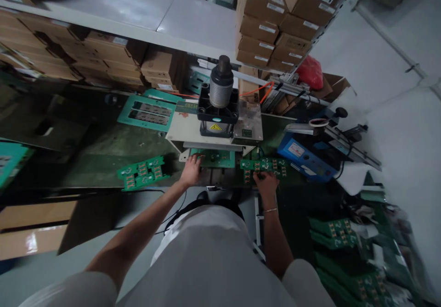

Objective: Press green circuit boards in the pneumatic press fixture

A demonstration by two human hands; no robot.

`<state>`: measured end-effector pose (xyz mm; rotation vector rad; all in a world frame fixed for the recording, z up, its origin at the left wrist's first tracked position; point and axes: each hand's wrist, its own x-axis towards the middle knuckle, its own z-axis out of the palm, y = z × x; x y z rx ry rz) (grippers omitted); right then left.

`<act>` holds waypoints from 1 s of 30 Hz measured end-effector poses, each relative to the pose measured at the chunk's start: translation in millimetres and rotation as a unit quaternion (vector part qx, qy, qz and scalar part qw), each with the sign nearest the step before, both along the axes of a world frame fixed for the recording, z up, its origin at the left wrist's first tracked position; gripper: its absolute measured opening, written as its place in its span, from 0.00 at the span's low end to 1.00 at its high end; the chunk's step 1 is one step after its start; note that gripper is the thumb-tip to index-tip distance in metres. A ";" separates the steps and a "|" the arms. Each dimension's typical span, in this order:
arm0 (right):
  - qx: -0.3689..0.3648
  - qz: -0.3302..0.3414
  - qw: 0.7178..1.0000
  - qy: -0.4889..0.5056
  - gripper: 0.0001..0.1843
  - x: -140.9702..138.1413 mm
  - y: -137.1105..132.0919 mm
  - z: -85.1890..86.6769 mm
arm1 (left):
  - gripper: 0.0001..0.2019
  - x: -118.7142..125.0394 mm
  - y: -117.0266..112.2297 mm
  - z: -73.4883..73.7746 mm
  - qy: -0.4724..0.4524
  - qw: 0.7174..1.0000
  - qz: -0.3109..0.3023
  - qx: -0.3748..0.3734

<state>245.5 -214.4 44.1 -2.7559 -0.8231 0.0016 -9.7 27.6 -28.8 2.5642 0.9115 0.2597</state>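
Observation:
My left hand (190,170) lies with fingers stretched out at the left edge of a green circuit board (217,158) that sits under a pneumatic press (220,100). My right hand (266,181) rests on the near edge of another green circuit board panel (267,164) lying on the bench to the right of the press; its fingers are curled over the panel's edge. A third green panel (143,172) lies on the bench to the left, apart from both hands.
A blue device (305,158) stands right of the press. A teal tray with boards (148,112) lies at the back left. Stacked cardboard boxes (275,18) fill the shelves behind. More green panels (332,231) are piled at the lower right.

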 end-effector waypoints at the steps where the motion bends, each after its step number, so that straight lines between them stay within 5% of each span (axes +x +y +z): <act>1: 0.000 0.004 1.000 0.002 0.19 -0.1 0.0 0.1 | 0.29 2.0 -0.7 0.3 0.018 1.000 -0.015 -0.005; 8: -0.012 0.033 0.999 0.020 0.19 -1.4 -3.9 -0.4 | 0.49 6.2 -14.9 -3.0 0.127 0.975 -0.174 -0.051; 13: -0.012 0.036 0.999 0.026 0.18 -2.8 -5.5 -2.3 | 0.52 21.1 -26.9 -4.7 0.148 0.969 -0.192 -0.043; 18: -0.003 0.034 0.999 0.016 0.20 -5.9 -3.6 -5.0 | 0.59 24.2 -19.8 12.5 0.131 0.970 -0.198 -0.047; 23: 0.008 0.046 0.999 0.008 0.18 -22.4 6.3 -10.8 | 0.58 -66.9 26.4 23.3 0.095 0.993 -0.069 -0.011; 27: -0.008 0.085 0.996 0.015 0.16 -58.2 28.3 -19.7 | 0.52 -154.3 66.0 2.4 0.126 0.989 0.066 -0.027; 30: -0.036 0.138 0.989 0.030 0.17 -93.3 52.9 -28.4 | 0.46 -188.4 83.8 -21.3 0.141 0.981 0.126 -0.050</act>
